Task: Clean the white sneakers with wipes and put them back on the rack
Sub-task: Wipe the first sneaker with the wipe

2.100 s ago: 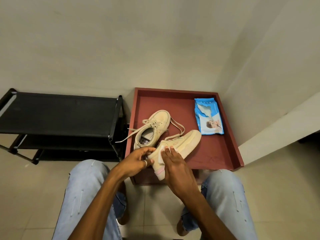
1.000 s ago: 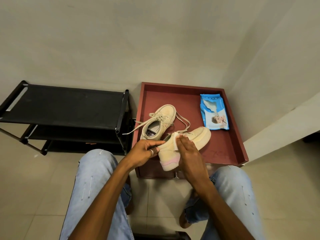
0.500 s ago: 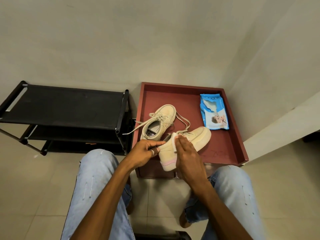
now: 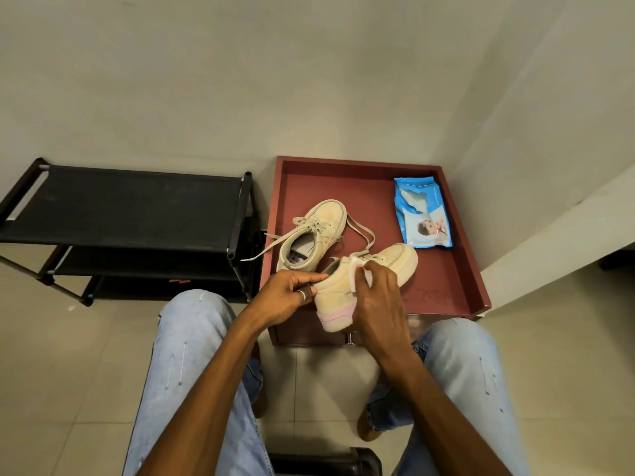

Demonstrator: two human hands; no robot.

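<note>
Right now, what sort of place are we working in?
Probably a home entryway corner: a black shoe rack stands against the wall, a loose sneaker lies on a red tray, and the floor is tiled.

Red desk (image 4: 343, 187), raised rim, stands on tiled floor (image 4: 68, 355) beside black rack (image 4: 130, 204). 
On the desk: one sneaker (image 4: 319, 231), laces loose, left of centre; blue wipes pack (image 4: 422, 214) flat at far right. 
The second sneaker (image 4: 402, 262) has its toe over the desk; contact unclear.
</note>
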